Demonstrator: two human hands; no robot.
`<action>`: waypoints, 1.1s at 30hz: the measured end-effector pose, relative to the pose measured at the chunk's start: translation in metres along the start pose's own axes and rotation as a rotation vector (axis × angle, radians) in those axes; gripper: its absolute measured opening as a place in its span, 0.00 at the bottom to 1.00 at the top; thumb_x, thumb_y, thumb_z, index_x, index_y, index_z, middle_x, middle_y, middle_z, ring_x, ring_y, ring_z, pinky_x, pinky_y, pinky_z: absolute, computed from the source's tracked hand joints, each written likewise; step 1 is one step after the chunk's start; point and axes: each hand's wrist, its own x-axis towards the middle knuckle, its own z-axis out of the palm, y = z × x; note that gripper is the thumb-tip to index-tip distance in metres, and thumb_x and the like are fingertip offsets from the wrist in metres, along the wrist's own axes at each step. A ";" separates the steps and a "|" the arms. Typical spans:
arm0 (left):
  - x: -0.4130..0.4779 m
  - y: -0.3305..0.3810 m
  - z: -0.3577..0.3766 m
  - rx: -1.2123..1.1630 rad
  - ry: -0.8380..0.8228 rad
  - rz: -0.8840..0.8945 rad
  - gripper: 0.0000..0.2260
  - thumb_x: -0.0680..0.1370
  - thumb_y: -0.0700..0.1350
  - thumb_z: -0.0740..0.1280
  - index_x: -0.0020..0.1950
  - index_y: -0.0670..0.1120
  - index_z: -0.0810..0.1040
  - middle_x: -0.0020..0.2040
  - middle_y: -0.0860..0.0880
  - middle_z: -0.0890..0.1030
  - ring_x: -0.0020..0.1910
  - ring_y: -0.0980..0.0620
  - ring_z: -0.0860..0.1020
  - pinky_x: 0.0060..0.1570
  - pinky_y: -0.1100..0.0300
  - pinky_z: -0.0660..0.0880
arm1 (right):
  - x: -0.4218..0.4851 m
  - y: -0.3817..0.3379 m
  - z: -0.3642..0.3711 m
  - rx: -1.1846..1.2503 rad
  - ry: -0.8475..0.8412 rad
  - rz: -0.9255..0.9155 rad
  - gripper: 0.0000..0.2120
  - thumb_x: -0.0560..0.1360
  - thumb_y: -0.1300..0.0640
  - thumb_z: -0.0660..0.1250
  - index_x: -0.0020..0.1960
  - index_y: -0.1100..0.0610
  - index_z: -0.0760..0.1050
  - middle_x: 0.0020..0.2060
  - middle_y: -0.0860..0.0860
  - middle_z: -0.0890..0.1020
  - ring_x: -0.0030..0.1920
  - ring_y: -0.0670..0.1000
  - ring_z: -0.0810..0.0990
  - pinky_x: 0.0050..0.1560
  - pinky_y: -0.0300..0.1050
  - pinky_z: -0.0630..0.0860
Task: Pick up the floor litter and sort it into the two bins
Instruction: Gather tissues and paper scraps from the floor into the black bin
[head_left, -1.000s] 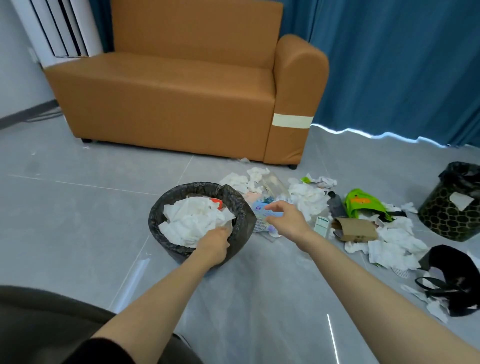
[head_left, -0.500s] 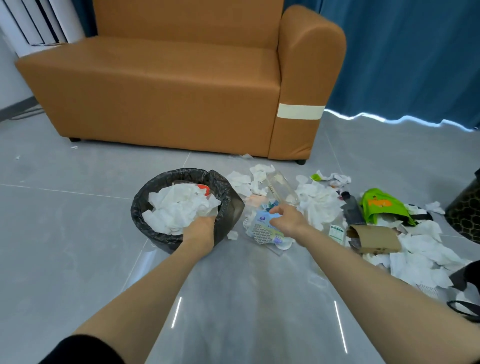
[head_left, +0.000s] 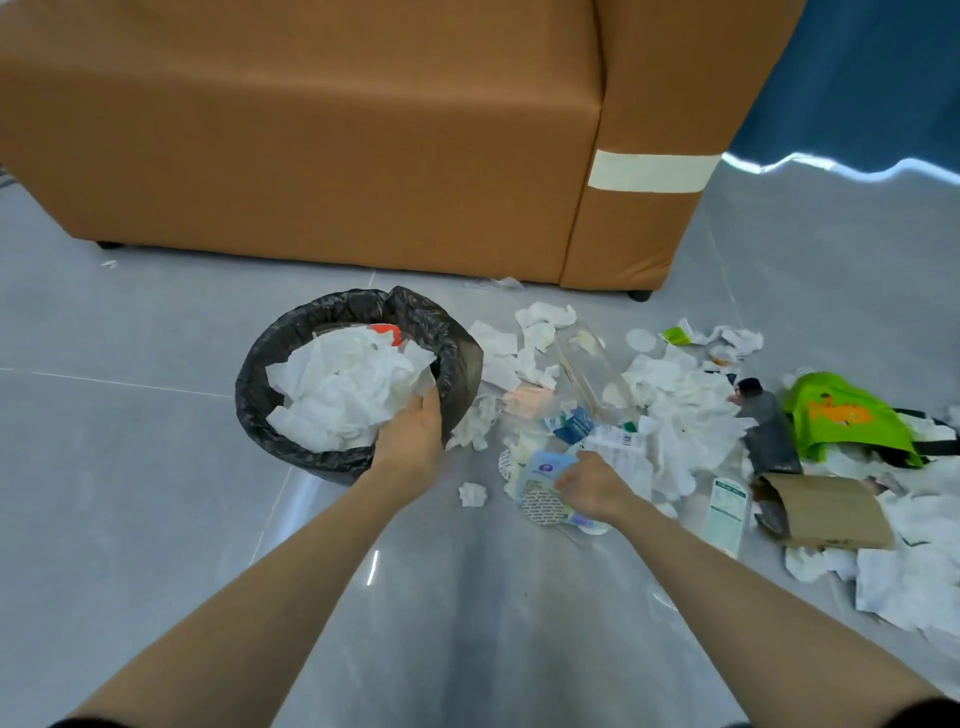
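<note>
Left hand (head_left: 410, 436) grips the near rim of the tissue-stuffed bin (head_left: 332, 304); right hand (head_left: 592, 486) pinches a pale blue packet (head_left: 543, 464) amid the litter (head_left: 685, 415) spread on the floor (head_left: 130, 467) just right of it.

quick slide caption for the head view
Left hand holds the tissue-stuffed bin, right hand grips a blue packet.

Ahead of you, the tan leather sofa (head_left: 322, 130) fills the far side, its front panel facing you. It stands on small black feet (head_left: 640, 295) on the grey tiled floor (head_left: 130, 467). A cream band of tape (head_left: 652, 173) wraps its right armrest. Far right, the blue curtain (head_left: 872, 73) hangs behind it with daylight along its hem. A pale grout line (head_left: 104, 382) runs across the tiles on your left.
</note>
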 end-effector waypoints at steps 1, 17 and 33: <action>0.002 -0.002 0.000 -0.058 -0.003 0.012 0.31 0.78 0.41 0.64 0.76 0.42 0.51 0.66 0.42 0.69 0.63 0.43 0.72 0.56 0.51 0.71 | 0.003 0.000 0.002 -0.018 -0.010 0.035 0.06 0.76 0.64 0.58 0.42 0.62 0.72 0.47 0.57 0.73 0.40 0.50 0.75 0.41 0.43 0.73; -0.012 -0.040 -0.033 0.066 -0.123 0.105 0.30 0.77 0.35 0.60 0.76 0.48 0.53 0.62 0.44 0.73 0.58 0.44 0.75 0.56 0.53 0.74 | -0.025 -0.110 -0.091 1.358 0.407 -0.057 0.12 0.76 0.66 0.60 0.53 0.58 0.80 0.34 0.50 0.76 0.30 0.47 0.69 0.33 0.37 0.70; -0.008 -0.030 -0.048 0.146 -0.117 0.072 0.16 0.80 0.45 0.59 0.67 0.45 0.66 0.61 0.44 0.74 0.60 0.44 0.74 0.48 0.54 0.70 | -0.025 -0.144 -0.052 0.725 0.151 -0.240 0.14 0.78 0.63 0.56 0.59 0.54 0.75 0.55 0.49 0.78 0.47 0.49 0.78 0.45 0.39 0.74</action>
